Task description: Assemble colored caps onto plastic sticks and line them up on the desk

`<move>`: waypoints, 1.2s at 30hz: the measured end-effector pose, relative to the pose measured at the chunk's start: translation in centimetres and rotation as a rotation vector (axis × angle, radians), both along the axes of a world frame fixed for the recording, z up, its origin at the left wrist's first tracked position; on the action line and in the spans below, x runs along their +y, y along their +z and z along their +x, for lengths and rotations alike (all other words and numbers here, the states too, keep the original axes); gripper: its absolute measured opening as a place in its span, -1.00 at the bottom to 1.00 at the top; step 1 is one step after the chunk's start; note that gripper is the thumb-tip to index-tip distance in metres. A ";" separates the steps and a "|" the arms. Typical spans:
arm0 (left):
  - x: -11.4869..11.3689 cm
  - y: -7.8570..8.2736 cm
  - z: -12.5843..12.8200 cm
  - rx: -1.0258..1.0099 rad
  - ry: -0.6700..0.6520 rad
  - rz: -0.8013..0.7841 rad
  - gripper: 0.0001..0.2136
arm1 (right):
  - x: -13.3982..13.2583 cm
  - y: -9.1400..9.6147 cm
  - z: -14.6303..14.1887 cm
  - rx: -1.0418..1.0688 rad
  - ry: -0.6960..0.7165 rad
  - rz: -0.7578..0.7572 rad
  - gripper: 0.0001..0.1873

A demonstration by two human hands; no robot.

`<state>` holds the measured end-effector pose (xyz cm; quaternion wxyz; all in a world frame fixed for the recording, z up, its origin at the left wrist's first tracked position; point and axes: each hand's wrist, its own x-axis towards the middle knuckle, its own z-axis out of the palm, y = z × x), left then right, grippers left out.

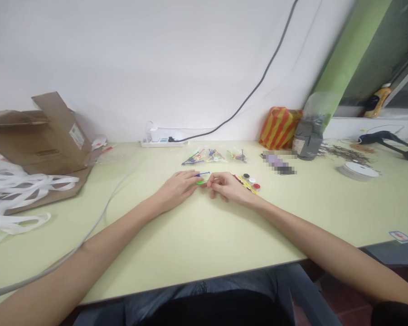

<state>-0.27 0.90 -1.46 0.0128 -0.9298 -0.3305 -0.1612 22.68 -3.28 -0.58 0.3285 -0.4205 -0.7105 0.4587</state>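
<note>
My left hand (180, 188) rests low over the table, its fingers closed around the end of a small green plastic piece (200, 183). A thin blue plastic stick (204, 173) lies just beyond those fingertips. Close on the right, my right hand (229, 187) has its thumb and fingers bent together in a pinch near the green piece; whatever they hold is too small to make out. Beside my right wrist are yellow sticks (247, 184), dark red sticks (237, 178), and black (246, 176), white (252, 180) and red (256, 186) round pieces.
Clear bags of coloured sticks (214, 156) lie behind my hands. A power strip (161, 142) sits against the wall. Left are a cardboard box (44, 140), white straps (27, 188) and a grey cable (105, 208). Right are a striped bag (280, 127) and a white spool (358, 171).
</note>
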 end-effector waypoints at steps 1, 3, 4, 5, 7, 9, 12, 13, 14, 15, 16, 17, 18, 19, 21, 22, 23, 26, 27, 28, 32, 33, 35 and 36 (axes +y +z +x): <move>0.1 0.0 -0.1 0.012 0.007 -0.003 -0.63 | -0.1 0.2 0.0 -0.018 0.023 0.009 -0.88; 0.2 0.1 -0.2 0.033 0.011 -0.012 -0.61 | 0.0 1.0 0.3 -0.065 0.047 0.095 -0.86; 0.2 0.2 -0.3 0.038 0.010 -0.019 -0.61 | 0.1 1.5 0.8 -0.100 0.021 0.182 -0.84; 0.2 0.3 -0.3 0.041 0.009 -0.028 -0.60 | 0.3 2.1 1.6 -0.143 -0.033 0.288 -0.81; 0.2 0.4 -0.4 0.038 0.005 -0.046 -0.59 | 0.8 3.3 3.6 -0.273 -0.247 0.522 -0.77; 0.2 0.6 -0.6 0.036 -0.002 -0.059 -0.58 | 1.5 4.2 6.1 -0.408 -0.398 0.651 -0.74; 0.2 0.8 -0.7 0.044 0.003 -0.072 -0.57 | 2.4 4.9 9.5 -0.602 -0.357 0.587 -0.79; 0.2 0.8 -0.7 0.050 0.008 -0.076 -0.57 | 2.6 5.0 10.3 -0.666 -0.324 0.532 -0.82; 0.2 0.9 -0.7 0.056 0.014 -0.077 -0.56 | 2.8 4.9 10.9 -0.722 -0.296 0.478 -0.84; 0.2 0.9 -0.8 0.063 0.017 -0.078 -0.56 | 3.0 4.8 11.3 -0.764 -0.276 0.433 -0.85; 0.1 0.9 -0.8 0.068 0.018 -0.077 -0.56 | 3.2 4.6 11.6 -0.791 -0.264 0.397 -0.86; 0.1 0.9 -0.8 0.070 0.018 -0.074 -0.56 | 3.4 4.4 11.7 -0.806 -0.256 0.373 -0.86; 0.1 0.9 -0.8 0.070 0.016 -0.071 -0.56 | 3.7 4.1 11.8 -0.817 -0.244 0.355 -0.86; 0.1 0.8 -0.8 0.069 0.014 -0.068 -0.56 | 3.9 3.9 11.9 -0.827 -0.229 0.342 -0.87; 0.1 0.7 -0.8 0.068 0.010 -0.061 -0.57 | 4.4 3.3 11.9 -0.856 -0.204 0.324 -0.88; 0.1 0.6 -0.8 0.070 0.010 -0.056 -0.57 | 4.7 3.0 11.9 -0.870 -0.200 0.320 -0.89; 0.1 0.6 -0.8 0.076 0.009 -0.050 -0.57 | 4.9 2.7 11.9 -0.881 -0.203 0.319 -0.89; 0.1 0.4 -0.8 0.094 0.011 -0.020 -0.58 | 5.6 1.9 11.8 -0.874 -0.228 0.327 -0.90; 0.1 0.4 -0.7 0.096 0.010 -0.008 -0.58 | 5.8 1.7 11.8 -0.862 -0.234 0.330 -0.91; 0.1 0.3 -0.7 0.095 0.008 0.003 -0.58 | 5.9 1.5 11.8 -0.850 -0.241 0.333 -0.92; 0.2 0.1 -0.8 0.097 0.005 0.025 -0.58 | 6.1 1.2 11.8 -0.805 -0.262 0.330 -0.94; 0.2 0.0 -0.8 0.101 0.004 0.026 -0.58 | 6.0 1.3 11.8 -0.800 -0.265 0.327 -0.94; 0.3 0.0 -0.9 0.104 0.000 0.028 -0.57 | 5.6 1.7 11.7 -0.797 -0.280 0.337 -0.94; 0.3 -0.1 -0.9 0.102 -0.002 0.029 -0.57 | 5.3 2.1 11.6 -0.787 -0.283 0.350 -0.93</move>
